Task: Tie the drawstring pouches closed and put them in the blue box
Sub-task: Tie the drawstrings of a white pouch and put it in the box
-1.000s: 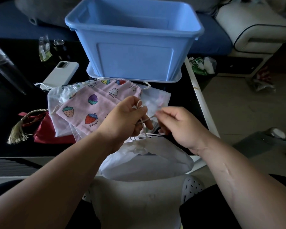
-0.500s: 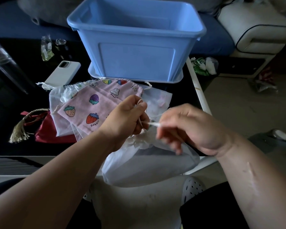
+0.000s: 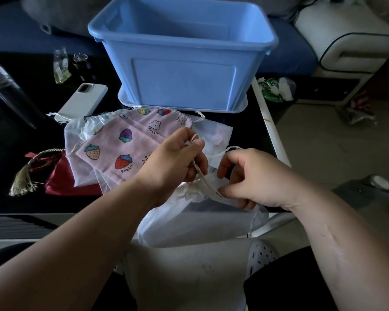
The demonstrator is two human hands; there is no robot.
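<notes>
Left hand (image 3: pixel 177 160) and right hand (image 3: pixel 254 180) in pinch on drawstring (image 3: pixel 203 176); white pouch (image 3: pixel 189 221) mouth partly hidden.

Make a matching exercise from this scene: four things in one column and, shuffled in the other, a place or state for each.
1 phone
2 pink pouch
3 red pouch
4 white pouch

A its cord pinched by the left hand and the right hand
B lies left of the box
C strawberry print, in front of the box
D beside a tassel, far left

Pairs: 1-B, 2-C, 3-D, 4-A
</notes>
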